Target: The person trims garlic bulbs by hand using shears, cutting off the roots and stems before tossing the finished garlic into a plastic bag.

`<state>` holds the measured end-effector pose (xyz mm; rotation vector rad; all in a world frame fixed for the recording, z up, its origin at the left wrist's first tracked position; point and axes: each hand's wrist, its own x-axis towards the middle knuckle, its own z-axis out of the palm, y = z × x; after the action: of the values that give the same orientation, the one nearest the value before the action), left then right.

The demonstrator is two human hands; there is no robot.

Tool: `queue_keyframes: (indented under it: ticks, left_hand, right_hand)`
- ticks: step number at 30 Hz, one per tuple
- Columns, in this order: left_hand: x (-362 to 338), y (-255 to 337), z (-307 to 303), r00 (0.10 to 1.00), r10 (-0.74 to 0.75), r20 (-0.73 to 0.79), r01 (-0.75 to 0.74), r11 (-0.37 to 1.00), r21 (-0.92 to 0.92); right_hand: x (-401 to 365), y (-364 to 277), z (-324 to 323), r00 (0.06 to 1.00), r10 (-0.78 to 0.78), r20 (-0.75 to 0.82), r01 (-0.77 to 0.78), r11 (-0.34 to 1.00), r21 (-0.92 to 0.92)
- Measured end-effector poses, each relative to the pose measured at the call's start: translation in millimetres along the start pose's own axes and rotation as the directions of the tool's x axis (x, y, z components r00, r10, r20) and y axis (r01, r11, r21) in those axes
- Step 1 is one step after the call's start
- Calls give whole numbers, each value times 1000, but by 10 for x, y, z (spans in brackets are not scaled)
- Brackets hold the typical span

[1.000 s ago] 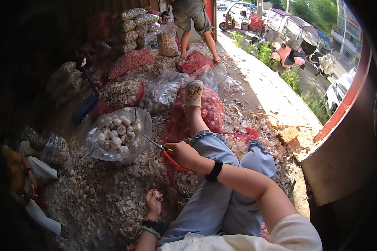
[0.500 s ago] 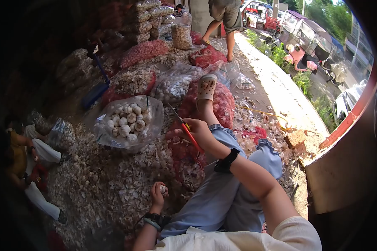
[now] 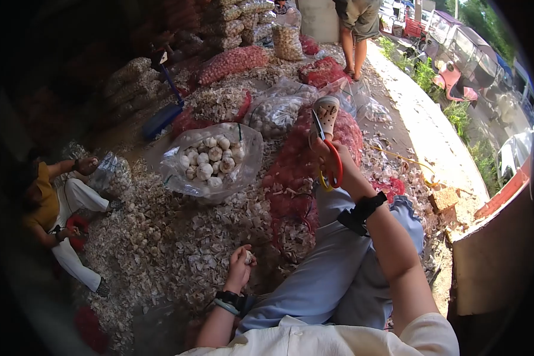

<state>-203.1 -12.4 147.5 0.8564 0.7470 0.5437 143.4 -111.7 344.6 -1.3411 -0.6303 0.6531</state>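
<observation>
My left hand (image 3: 238,270) is closed around a garlic bulb (image 3: 248,257), low over the layer of peelings and beside my knee. Only part of that bulb shows between the fingers. Higher up, my right hand (image 3: 329,153) grips scissors (image 3: 336,166) with red and yellow handles, their blades pointing up toward my clog. The fingers partly hide the handles. Left of the scissors, a clear plastic bag (image 3: 247,151) stands open with several whitish garlic bulbs (image 3: 204,171) inside. Red mesh sacks (image 3: 285,172) of garlic lie beside and beneath my outstretched leg.
Dry garlic skins (image 3: 184,261) cover the floor. At left sits a co-worker (image 3: 44,199) in a yellow top, one hand raised. A blue dustpan (image 3: 162,120), stacked garlic sacks (image 3: 231,26) and a standing person (image 3: 359,24) are farther back. A brick (image 3: 444,199) lies at right.
The view has shifted, so the scene sits farther right. My right hand has turned the scissors more upright, showing their handle loops. The co-worker has raised one hand; the standing person's legs have come together.
</observation>
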Motion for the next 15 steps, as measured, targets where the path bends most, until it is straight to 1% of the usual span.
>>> queue_keyframes:
  ticks: [2,3,4,6,8,9,10,12,14,15]
  left_hand:
    - [-21,48,21,1000,-28,11,29,994,-110]
    - [3,44,-24,998,-8,69,16,995,-102]
    - [16,42,-78,998,-9,59,14,995,-98]
    - [57,63,-145,996,21,91,-9,991,-131]
    - [90,80,-207,996,35,78,-24,989,-143]
    - [109,89,-234,996,54,73,-41,986,-161]
    - [141,110,-212,997,58,51,-49,986,-162]
    - [120,181,-248,991,117,-59,-123,987,-106]
    - [92,260,-201,983,157,-92,-165,982,-93]
    - [70,305,-187,979,175,-108,-182,981,-59]
  right_hand:
    - [24,18,1,999,27,-37,-29,997,-67]
    - [37,40,29,999,44,-24,-45,998,-40]
    - [34,62,36,999,50,-17,-50,998,-33]
    - [-20,32,49,996,93,12,-92,995,-25]
    - [-46,54,57,995,96,35,-95,995,-32]
    - [-39,84,58,997,64,32,-64,998,-26]
    - [-36,115,45,999,33,32,-32,999,-20]
    - [16,189,-12,998,65,-7,-66,993,-97]
    - [-84,72,88,999,50,-2,-50,999,5]
    - [-110,23,140,998,64,-12,-64,998,-1]
